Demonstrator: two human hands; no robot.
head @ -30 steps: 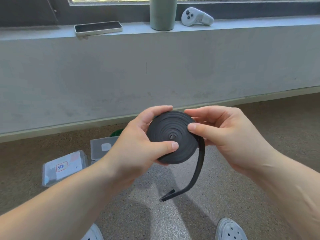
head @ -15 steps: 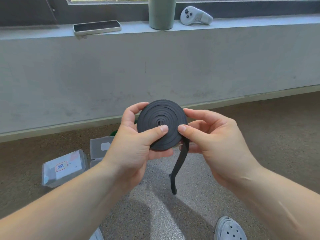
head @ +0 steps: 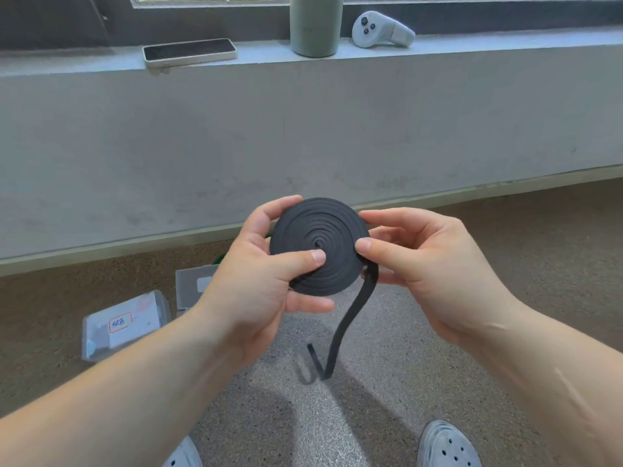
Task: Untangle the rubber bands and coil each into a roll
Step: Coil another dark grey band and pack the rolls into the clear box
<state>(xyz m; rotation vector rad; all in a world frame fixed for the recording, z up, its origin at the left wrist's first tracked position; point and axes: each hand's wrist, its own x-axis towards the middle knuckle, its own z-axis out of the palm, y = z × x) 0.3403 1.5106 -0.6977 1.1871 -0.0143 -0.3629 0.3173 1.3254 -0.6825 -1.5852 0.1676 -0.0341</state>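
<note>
The left hand grips the black rubber band roll in the air above the floor, thumb pressed near its centre and fingers curled behind. The right hand pinches the roll's right edge, where the loose tail leaves it. Compared with a second ago, the roll sits higher and the tail hangs straighter, its end kinked. Winding is probably near completion. On the floor at left are a labelled clear box and a second clear box. The contents of both cannot be made out.

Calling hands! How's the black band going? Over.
Left hand grips the black coil, thumb on its face. Right hand pinches the rim. Tail hangs loose. Nothing in the way.
</note>
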